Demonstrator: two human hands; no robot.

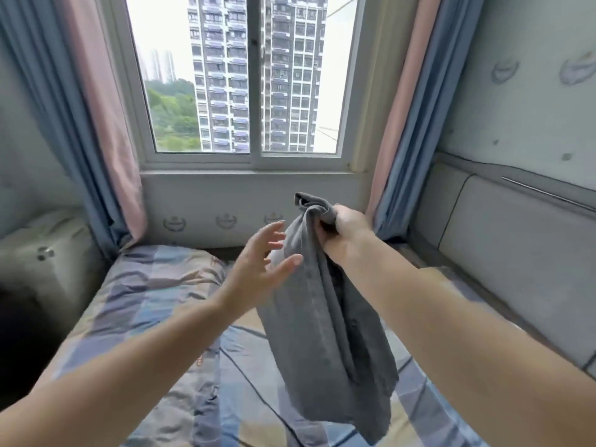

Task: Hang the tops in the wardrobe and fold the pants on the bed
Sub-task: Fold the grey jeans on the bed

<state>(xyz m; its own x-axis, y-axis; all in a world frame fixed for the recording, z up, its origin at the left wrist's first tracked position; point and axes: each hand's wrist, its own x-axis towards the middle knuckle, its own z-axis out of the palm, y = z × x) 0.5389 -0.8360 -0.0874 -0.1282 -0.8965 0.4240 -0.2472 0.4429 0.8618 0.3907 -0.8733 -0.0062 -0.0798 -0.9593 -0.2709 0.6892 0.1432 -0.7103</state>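
Both bare forearms reach in from the near edge, over the bed point(154, 285), which has a patchwork cover in blue, grey and tan blocks. Grey garment point(325, 317) hangs in mid-air above the bed, bunched at its top end, lower end dangling free toward the near edge; looks like grey pants, exact type hard to tell from the bunching. Right hand point(346, 229) is fisted around the bunched top end, carrying the whole weight. Left hand point(261, 262) sits just left of the garment, fingers spread and straight, thumb tip at or touching the fabric edge, holding nothing. Hands are close together, garment between them.

Left of the bed, a pale cushioned piece point(48, 253), blurred. Right of the bed, a grey padded headboard panel point(516, 233) along the wall, wallpaper with small crest motifs point(532, 91) above it.

Far end: low wall under a white-framed sliding window point(254, 91), closed. Pink-and-blue curtains, left curtain point(96, 124) and right curtain point(406, 124), are drawn back on each side. Outside, high-rise apartment towers point(258, 59) and green trees point(174, 114) at lower left.
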